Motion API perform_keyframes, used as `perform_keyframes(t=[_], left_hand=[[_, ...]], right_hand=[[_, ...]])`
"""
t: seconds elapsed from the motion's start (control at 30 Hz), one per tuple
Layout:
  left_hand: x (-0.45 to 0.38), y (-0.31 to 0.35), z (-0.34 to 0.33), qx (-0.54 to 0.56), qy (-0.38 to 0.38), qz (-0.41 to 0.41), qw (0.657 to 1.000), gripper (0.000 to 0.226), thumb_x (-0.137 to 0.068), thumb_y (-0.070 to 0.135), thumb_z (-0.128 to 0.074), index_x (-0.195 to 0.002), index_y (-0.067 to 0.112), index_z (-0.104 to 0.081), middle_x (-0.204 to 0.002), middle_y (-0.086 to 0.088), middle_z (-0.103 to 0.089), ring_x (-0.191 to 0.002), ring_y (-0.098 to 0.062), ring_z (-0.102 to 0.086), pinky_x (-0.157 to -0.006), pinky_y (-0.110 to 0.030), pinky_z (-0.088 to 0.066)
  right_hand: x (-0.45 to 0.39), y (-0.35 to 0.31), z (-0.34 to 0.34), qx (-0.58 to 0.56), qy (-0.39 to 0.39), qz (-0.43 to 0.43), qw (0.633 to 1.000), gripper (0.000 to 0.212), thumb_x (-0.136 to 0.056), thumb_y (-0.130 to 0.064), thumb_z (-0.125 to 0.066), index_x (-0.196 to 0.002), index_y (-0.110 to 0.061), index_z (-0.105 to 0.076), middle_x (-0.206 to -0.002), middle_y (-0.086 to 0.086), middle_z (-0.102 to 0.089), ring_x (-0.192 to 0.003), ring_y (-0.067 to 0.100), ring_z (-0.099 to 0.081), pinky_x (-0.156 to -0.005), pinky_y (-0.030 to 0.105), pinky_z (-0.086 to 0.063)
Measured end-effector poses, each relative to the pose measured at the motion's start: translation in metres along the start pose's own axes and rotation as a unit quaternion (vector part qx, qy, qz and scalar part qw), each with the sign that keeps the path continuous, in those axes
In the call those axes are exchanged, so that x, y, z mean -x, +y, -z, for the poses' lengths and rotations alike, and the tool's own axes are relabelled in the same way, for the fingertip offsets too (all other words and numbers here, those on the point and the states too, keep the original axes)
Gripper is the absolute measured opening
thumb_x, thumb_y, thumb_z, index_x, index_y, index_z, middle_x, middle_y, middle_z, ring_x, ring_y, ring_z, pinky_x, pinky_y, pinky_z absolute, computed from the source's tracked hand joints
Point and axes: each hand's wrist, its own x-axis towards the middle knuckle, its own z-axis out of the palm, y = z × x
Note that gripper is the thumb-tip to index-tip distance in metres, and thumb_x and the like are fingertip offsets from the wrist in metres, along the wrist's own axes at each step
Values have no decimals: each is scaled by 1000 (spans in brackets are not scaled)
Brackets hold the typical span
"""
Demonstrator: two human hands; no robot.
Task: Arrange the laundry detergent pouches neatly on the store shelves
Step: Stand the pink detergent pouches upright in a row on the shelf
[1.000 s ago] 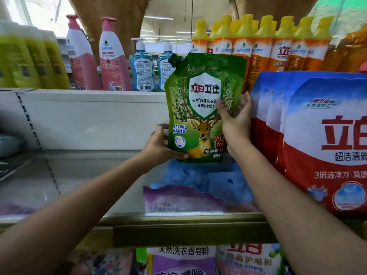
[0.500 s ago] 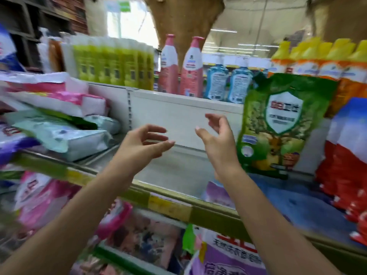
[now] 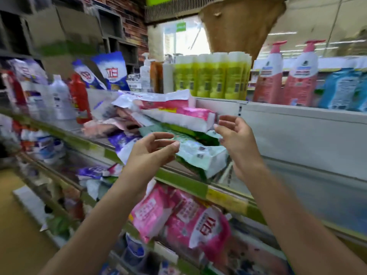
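A loose heap of detergent pouches lies flat on the middle shelf [image 3: 184,184]. A pink-and-white pouch [image 3: 178,111] tops the heap, and a pale green pouch [image 3: 200,153] lies under it. My left hand [image 3: 153,150] hovers in front of the green pouch, fingers relaxed and holding nothing. My right hand [image 3: 236,139] is raised at the right end of the heap, fingers spread near the pink pouch's corner, gripping nothing. Purple pouches [image 3: 123,141] lie further left in the pile.
Yellow-green bottles [image 3: 210,76] and pink pump bottles [image 3: 286,76] stand on the top shelf. Bare shelf surface [image 3: 309,187] stretches right of the heap. Pink pouches [image 3: 190,221] fill the shelf below. Blue upright pouches [image 3: 111,70] and assorted bottles stand at far left.
I let go of the green deer pouch, left standing on the shelf at the right, and turned left. Both empty hands now reach the heap of flat pouches.
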Motion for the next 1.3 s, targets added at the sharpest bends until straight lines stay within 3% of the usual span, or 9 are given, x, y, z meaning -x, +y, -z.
perform_keyframes(t=[0.27, 0.4, 0.57, 0.73, 0.87, 0.97, 1.1, 1.17, 1.3], left_hand=[[-58, 1, 92, -9, -17, 29, 999, 18, -88, 6, -63, -106, 6, -63, -105, -17, -69, -86, -20, -68, -76, -26, -57], [-82, 1, 119, 8, 2, 48, 999, 16, -91, 9, -62, -107, 6, -63, -113, -21, -68, -90, -22, -69, -84, -33, -57], [-107, -1, 133, 30, 20, 50, 998, 21, -92, 10, -60, -112, 4, -61, -110, -18, -70, -96, -26, -69, -84, -32, -58], [-134, -5, 142, 34, 18, 56, 998, 20, -93, 12, -59, -111, 5, -62, -103, -15, -73, -94, -25, -71, -82, -32, -58], [-157, -2, 151, 68, -7, 67, 995, 15, -93, 10, -58, -106, 5, -61, -97, -15, -74, -81, -24, -73, -76, -33, -61], [-169, 3, 160, 115, -54, 83, 988, 15, -92, 6, -57, -106, 1, -60, -100, -22, -72, -85, -30, -73, -71, -32, -61], [-183, 5, 170, 128, -93, 82, 984, 21, -91, 5, -59, -109, -4, -59, -110, -26, -67, -88, -32, -72, -71, -35, -62], [-192, 4, 175, 137, -101, 77, 982, 23, -91, 4, -58, -112, -6, -58, -111, -26, -67, -89, -32, -72, -70, -33, -62], [-207, 5, 173, 156, -106, 61, 980, 16, -93, 5, -55, -105, -4, -60, -104, -23, -70, -87, -29, -72, -77, -34, -61]], right_hand=[[-28, -10, -78, 10, 56, 13, 998, 18, -91, -13, -62, -106, -21, -57, -104, -5, -60, -96, 9, -56, -75, 20, -44], [-45, -13, -100, 95, 73, 55, 991, 21, -89, -13, -64, -109, -19, -58, -98, -7, -60, -86, 2, -56, -68, 16, -44], [-71, -18, -122, 240, 47, 150, 958, 30, -84, -17, -69, -113, -21, -60, -115, -1, -61, -103, 16, -56, -88, 31, -51], [-105, -19, -156, 441, -39, 248, 862, 49, -82, -24, -72, -128, -15, -56, -132, 4, -56, -128, 20, -44, -104, 30, -35], [-132, -17, -184, 560, -135, 238, 782, 54, -82, -26, -69, -133, -18, -53, -136, 7, -54, -129, 24, -45, -107, 36, -38], [-146, -15, -204, 620, -151, 232, 734, 46, -85, -36, -65, -130, -26, -56, -128, 7, -62, -116, 28, -56, -91, 38, -49], [-153, -9, -220, 707, -124, 251, 649, 49, -90, -60, -52, -133, -37, -51, -122, 8, -64, -110, 31, -59, -72, 33, -40], [-156, -7, -221, 688, -76, 273, 668, 35, -95, -49, -51, -129, -41, -55, -117, 7, -67, -104, 32, -62, -68, 32, -38], [-160, -18, -201, 497, 21, 295, 816, 25, -97, -40, -51, -112, -32, -70, -98, 1, -74, -85, 23, -66, -55, 27, -35]])
